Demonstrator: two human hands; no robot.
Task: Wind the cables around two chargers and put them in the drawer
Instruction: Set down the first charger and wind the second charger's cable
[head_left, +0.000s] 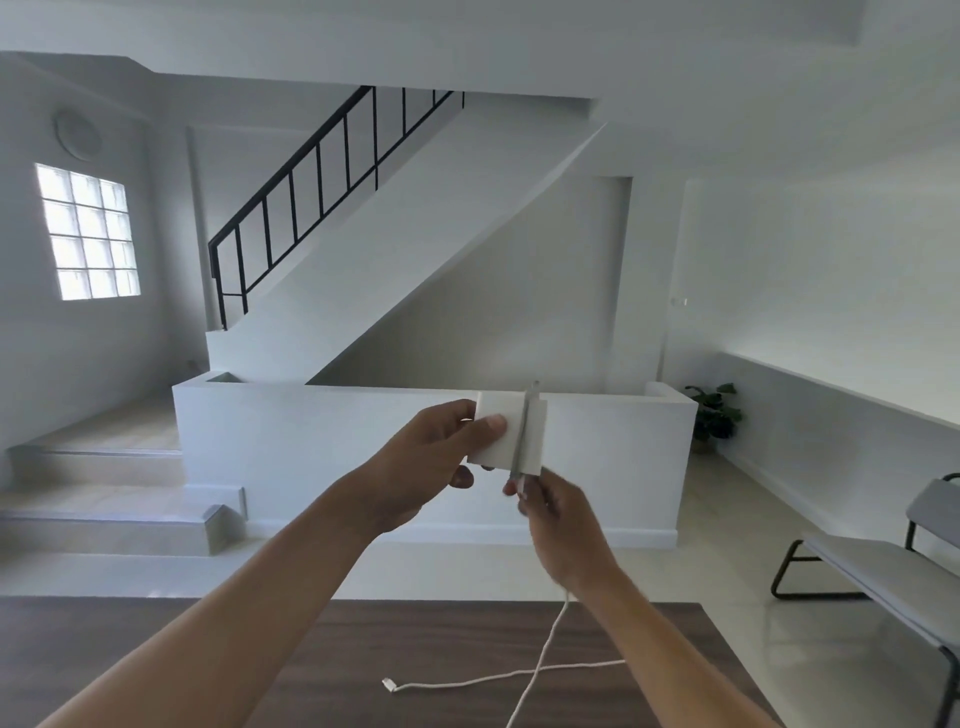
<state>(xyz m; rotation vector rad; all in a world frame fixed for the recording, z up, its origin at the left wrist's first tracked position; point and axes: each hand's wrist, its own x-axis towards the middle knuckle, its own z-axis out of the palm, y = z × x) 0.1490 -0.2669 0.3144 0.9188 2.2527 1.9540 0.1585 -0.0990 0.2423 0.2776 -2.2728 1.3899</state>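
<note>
A white square charger (496, 441) is held up at chest height in front of me. My left hand (431, 462) grips its left side, thumb on the front face. My right hand (556, 525), just below and to the right, pinches the white cable (524, 431) where it runs up across the charger's face. The rest of the white cable (524, 674) hangs down from that hand and lies looped on the dark wooden table (441, 649), its plug end (388, 685) near the front edge. A second charger and the drawer are not in view.
Beyond the table stand a low white wall (311, 441) and a staircase with a black railing (311, 171). A grey bench (893, 571) sits at the right, a potted plant (714, 415) in the far corner, and steps (119, 493) at the left.
</note>
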